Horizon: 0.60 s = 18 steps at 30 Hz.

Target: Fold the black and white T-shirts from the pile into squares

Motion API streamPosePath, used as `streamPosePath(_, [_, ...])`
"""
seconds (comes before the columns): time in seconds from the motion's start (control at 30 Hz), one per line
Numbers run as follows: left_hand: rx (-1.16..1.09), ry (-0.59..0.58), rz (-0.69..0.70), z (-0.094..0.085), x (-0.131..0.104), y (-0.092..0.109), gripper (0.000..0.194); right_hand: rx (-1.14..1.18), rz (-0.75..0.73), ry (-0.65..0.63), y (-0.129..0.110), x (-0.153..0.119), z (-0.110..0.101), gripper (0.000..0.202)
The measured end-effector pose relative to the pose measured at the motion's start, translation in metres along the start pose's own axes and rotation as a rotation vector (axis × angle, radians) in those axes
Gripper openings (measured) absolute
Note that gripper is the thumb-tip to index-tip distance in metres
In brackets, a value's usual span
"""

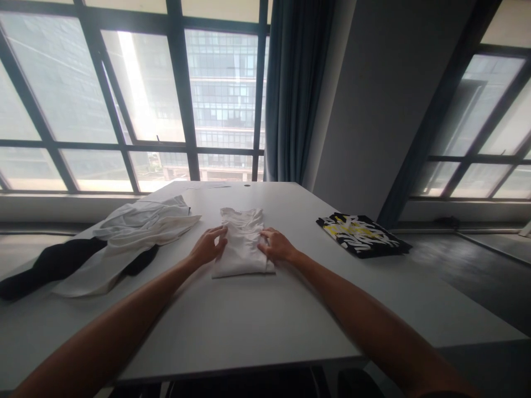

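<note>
A white garment [240,257], folded into a narrow rectangle, lies flat on the table in front of me. Its far half is wrinkled and its near half is smoother. My left hand [208,245] touches the garment's left edge, with the thumb and fingers apart. On the opposite side, my right hand [277,245] rests its spread fingertips on the right edge. Neither hand lifts the cloth.
Loose white clothes [143,221] are heaped to the left, with a black garment [62,262] partly under them. A folded black garment with white and yellow print [360,235] lies to the right. The white table [232,331] ends before the windows, curtain [290,99] and pillar.
</note>
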<state>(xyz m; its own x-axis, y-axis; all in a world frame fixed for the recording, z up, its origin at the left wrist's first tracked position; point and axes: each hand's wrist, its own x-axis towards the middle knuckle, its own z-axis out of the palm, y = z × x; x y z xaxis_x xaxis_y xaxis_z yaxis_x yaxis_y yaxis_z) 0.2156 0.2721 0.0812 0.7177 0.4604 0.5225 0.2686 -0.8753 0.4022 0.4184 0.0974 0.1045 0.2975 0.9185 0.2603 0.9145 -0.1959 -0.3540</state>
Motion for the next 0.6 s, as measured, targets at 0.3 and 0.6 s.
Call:
streamPosePath(0.3, [0.196, -0.139, -0.104, -0.003, -0.002, -0.008, 0.063, -0.086, 0.108, -0.094, 0.006, -0.004, 0.0, 0.053])
streamPosePath(0.6, [0.085, -0.354, 0.109, 0.022, -0.016, 0.03, 0.068, -0.117, -0.086, -0.203, -0.027, -0.013, 0.015, 0.068])
